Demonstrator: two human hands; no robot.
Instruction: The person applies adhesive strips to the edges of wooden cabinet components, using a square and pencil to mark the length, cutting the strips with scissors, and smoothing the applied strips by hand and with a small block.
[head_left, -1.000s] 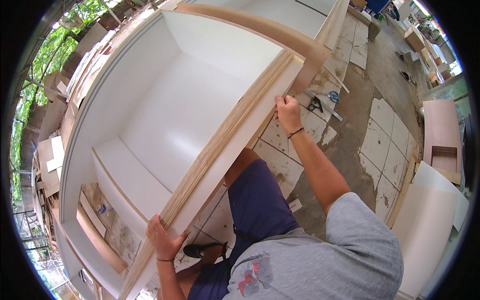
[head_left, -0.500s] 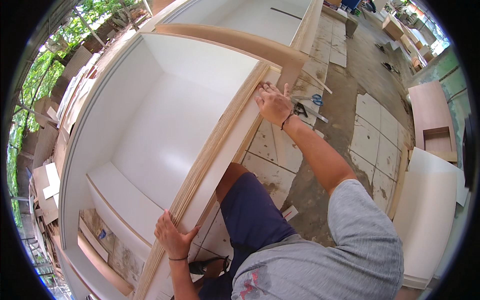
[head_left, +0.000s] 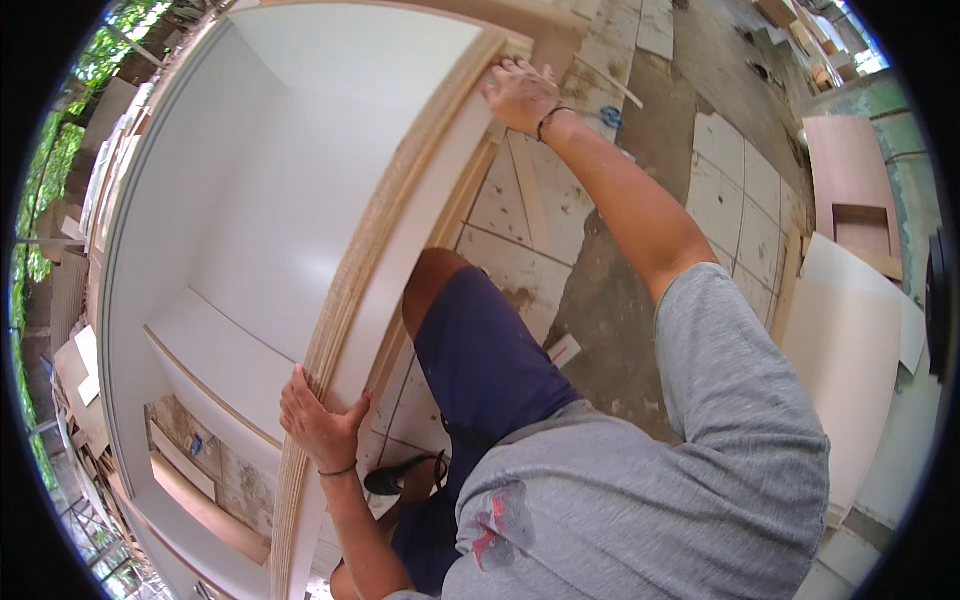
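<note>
A white cabinet carcass [head_left: 290,150] lies with its open side up in front of me. Along its near side runs a rail with a layered plywood edge [head_left: 375,230] beside a white face [head_left: 405,245]. My left hand [head_left: 325,425] rests across the rail's lower stretch, fingers over the plywood edge and thumb spread onto the white face. Near the rail's upper end lies my right hand [head_left: 524,97], flat, its fingers extended over the plywood edge. Both palms touch the rail. A narrow white shelf panel [head_left: 215,345] crosses the cabinet's lower part.
On the tiled floor to the right are a loose wood strip [head_left: 528,190] and a blue-handled tool [head_left: 611,117]. Boards [head_left: 850,350] lean by the green wall at far right. Scrap wood [head_left: 75,370] is piled at far left. My thigh [head_left: 480,330] is beside the rail.
The view has shifted, so the cabinet and both hands sit higher and farther left in the picture. Both hands keep their places on the rail.
</note>
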